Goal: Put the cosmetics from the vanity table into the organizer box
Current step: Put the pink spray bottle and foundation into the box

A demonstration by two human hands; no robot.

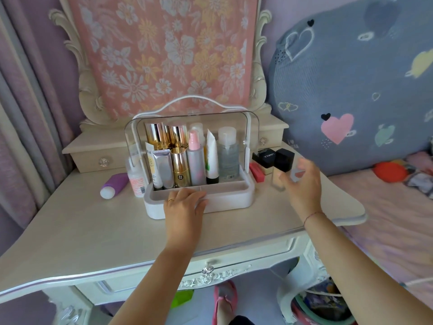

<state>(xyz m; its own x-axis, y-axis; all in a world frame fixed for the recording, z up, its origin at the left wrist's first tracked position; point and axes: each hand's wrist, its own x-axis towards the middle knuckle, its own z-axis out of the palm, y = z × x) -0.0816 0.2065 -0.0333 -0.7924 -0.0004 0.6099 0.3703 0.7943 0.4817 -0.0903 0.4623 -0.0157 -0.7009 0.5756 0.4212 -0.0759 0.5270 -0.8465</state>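
A white organizer box (229,198) with a raised clear lid stands mid-table, holding several upright bottles and tubes. My left hand (185,201) rests on its front edge, fingers curled over the rim. My right hand (302,181) hovers blurred to the box's right, fingers apart, just beside a clear foundation bottle with a black cap (282,168). A black box (266,157) and a red lipstick case (256,171) lie behind it. Left of the organizer lie a purple bottle (114,185) and a small pink-labelled bottle (136,181).
The vanity table (93,231) carries a back drawer shelf (93,158) and a mirror draped with pink floral cloth (164,55). A bed with a large blue cushion (351,90) lies to the right. A curtain (23,113) hangs at left.
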